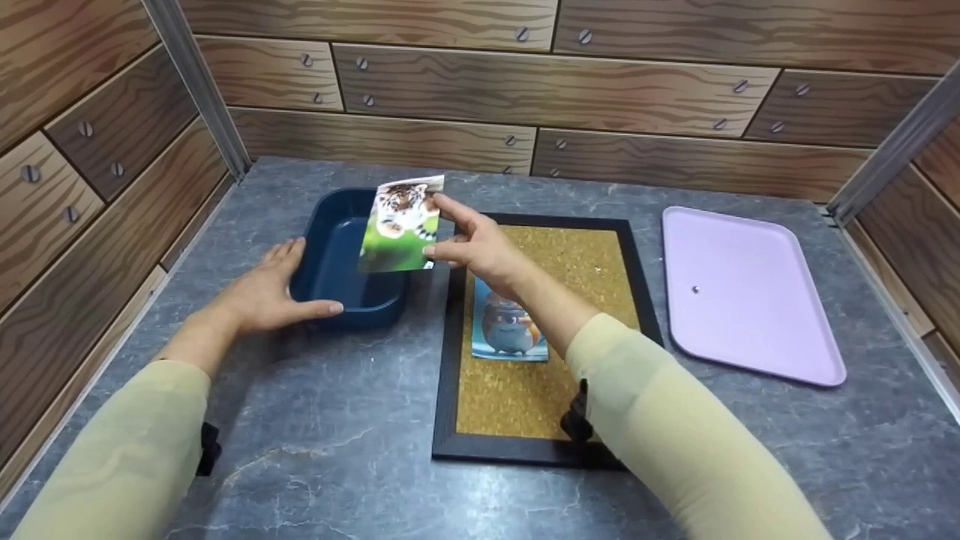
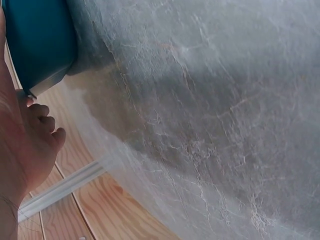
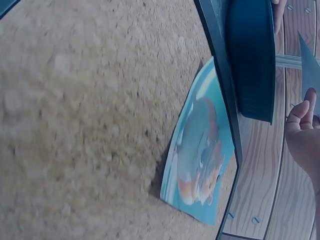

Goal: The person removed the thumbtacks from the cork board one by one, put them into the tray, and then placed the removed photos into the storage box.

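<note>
My right hand (image 1: 480, 244) pinches a tiger cub picture (image 1: 401, 229) by its right edge, thumb and fingers on the card. The picture overlaps the right part of a dark blue tub (image 1: 330, 247) in the head view. At the tub's left side rests my left hand (image 1: 266, 289), fingers along the outer wall and thumb over the near rim. A second picture, a blue one with a round cartoon figure (image 1: 510, 326), lies on the left part of a black-framed cork board (image 1: 555, 405); my right forearm partly covers the board.
To the right of the board lies a lilac tray (image 1: 757, 300) with a small shiny ball-like piece (image 1: 695, 289) on it. Wood-patterned walls (image 1: 555, 97) enclose the grey marbled table (image 1: 322, 450) at the back and sides.
</note>
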Demonstrator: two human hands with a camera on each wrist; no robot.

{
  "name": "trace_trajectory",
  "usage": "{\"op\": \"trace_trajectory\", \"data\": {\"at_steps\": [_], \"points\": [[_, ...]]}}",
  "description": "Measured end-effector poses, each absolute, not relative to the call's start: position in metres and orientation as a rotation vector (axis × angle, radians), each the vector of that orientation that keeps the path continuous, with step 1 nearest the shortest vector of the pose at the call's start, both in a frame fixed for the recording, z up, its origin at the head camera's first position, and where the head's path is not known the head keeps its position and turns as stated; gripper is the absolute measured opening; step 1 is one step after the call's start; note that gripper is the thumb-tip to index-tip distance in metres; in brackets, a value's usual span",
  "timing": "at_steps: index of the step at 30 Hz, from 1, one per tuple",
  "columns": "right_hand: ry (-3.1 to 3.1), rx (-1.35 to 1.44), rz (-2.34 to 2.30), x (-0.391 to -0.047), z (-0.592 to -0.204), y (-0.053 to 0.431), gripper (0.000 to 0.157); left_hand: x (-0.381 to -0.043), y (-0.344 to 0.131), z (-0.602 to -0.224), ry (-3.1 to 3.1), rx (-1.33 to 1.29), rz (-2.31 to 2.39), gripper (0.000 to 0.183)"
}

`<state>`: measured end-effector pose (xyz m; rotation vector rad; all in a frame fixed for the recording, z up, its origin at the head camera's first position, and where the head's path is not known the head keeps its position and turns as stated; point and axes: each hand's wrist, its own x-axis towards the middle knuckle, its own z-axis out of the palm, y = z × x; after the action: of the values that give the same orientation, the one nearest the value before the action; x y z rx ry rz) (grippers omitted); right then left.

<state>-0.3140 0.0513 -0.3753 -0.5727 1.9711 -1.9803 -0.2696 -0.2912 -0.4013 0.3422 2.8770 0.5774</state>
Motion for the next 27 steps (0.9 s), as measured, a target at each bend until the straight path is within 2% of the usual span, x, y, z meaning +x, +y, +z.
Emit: {"op": "trace_trajectory", "data": {"at_steps": [27], "points": [[1.923, -0.532, -1.932, -0.307, -0.396, 0.020, 0.087, -0.268, -0.291, -0.403, 2.873, 0.360, 0.612, 0.133]]}}
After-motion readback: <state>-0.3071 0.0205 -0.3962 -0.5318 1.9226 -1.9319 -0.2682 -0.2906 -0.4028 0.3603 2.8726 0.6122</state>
